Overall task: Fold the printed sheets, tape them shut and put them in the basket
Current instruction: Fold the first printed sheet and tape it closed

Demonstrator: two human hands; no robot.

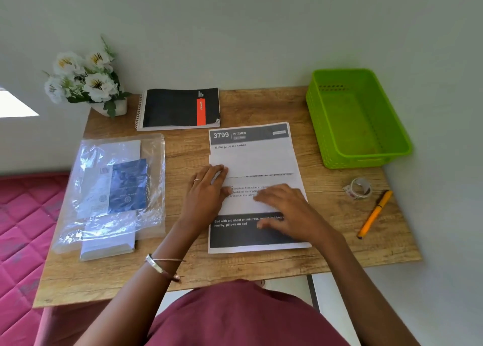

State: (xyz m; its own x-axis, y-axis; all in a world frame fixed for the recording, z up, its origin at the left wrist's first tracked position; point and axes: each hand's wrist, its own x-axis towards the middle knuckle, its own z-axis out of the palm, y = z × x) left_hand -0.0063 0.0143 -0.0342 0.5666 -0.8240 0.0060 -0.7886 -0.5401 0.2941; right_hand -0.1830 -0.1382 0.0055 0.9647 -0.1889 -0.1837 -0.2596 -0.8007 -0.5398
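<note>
Pressing flat on printed sheet (257,186): left hand (206,192), right hand (285,209), fingers spread; basket (355,115), tape roll (359,188) beside.

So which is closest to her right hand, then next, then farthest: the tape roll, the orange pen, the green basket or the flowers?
From the right hand, in the head view:
1. Tape roll, just to its right.
2. Orange pen, a bit farther right.
3. Green basket, back right corner.
4. Flowers, far back left corner.

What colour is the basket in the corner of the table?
Bright green basket, seen best in the head view.
</note>
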